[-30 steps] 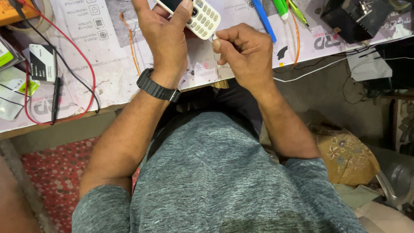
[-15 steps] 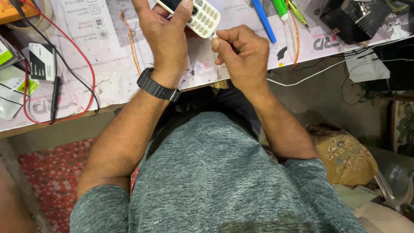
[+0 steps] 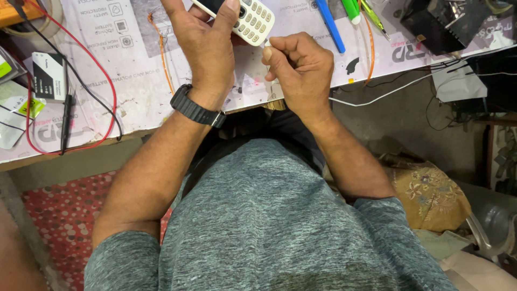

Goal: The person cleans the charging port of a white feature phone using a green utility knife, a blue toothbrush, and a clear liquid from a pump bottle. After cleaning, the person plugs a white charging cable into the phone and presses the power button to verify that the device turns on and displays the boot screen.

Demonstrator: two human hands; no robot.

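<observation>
Left hand (image 3: 207, 46) grips the white phone (image 3: 253, 21) above the bench's near edge. Right hand (image 3: 301, 67) pinches a tiny tool at its end; it should press gently.

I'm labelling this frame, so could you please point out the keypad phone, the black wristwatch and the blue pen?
keypad phone (image 3: 254, 20): head view, on its white keypad.
black wristwatch (image 3: 195, 108): head view, on the strap.
blue pen (image 3: 329, 24): head view, mid-barrel.

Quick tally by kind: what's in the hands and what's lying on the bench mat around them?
Keypad phone: 1, in the left hand
Small tool tip: 1, in the right hand
Blue pen: 1
Green pen: 1
Red wire: 1
Black probe: 1
Total: 6
</observation>
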